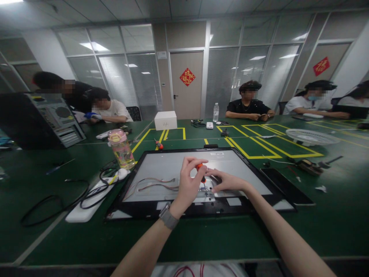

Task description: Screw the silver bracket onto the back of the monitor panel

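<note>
A flat display panel with a grey metal back and black frame lies on the table before me. My left hand, with a watch on the wrist, grips a screwdriver with an orange and black handle. The screwdriver stands nearly upright, its tip down at a small silver plate near the panel's front edge. My right hand rests beside it, thumb and fingers apart around the tool's lower end. Thin wires run left across the panel from beneath my left hand.
Left of the panel are a white power strip, a black cable and a pink-lidded bottle. A black slab lies to the right. Farther back are a white box, a computer case and several seated people.
</note>
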`<state>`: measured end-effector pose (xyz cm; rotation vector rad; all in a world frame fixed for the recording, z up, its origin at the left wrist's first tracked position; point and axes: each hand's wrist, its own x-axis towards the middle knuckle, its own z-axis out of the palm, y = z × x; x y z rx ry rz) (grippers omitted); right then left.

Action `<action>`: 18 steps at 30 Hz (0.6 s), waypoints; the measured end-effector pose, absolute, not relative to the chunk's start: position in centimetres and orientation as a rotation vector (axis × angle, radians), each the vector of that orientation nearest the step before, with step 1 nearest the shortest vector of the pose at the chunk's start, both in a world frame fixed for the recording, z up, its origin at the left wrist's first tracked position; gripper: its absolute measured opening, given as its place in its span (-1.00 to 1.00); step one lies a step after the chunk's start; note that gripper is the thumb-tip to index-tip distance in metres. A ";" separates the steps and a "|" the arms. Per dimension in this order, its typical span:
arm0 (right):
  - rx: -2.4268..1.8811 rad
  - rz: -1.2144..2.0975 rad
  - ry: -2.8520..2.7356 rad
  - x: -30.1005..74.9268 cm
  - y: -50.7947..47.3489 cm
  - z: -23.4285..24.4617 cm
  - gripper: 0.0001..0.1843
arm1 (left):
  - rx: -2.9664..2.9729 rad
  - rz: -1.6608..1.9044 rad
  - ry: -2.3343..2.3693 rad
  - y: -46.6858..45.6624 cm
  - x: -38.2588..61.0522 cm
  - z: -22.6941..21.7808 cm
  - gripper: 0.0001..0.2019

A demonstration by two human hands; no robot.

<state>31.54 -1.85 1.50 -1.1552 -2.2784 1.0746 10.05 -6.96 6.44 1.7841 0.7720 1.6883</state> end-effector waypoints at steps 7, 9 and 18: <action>-1.216 1.022 -2.275 31.5 -2.4 2.1 -0.13 | 1.690 1.614 0.743 -7.1 9.9 6.9 -0.70; -1.295 0.919 -2.266 31.4 -3.0 3.4 -0.28 | 1.670 1.610 0.757 -7.1 9.9 6.9 -0.70; -1.282 -0.591 -2.246 26.7 -16.7 14.7 -0.73 | 1.630 1.589 0.814 -7.0 10.0 6.5 -0.70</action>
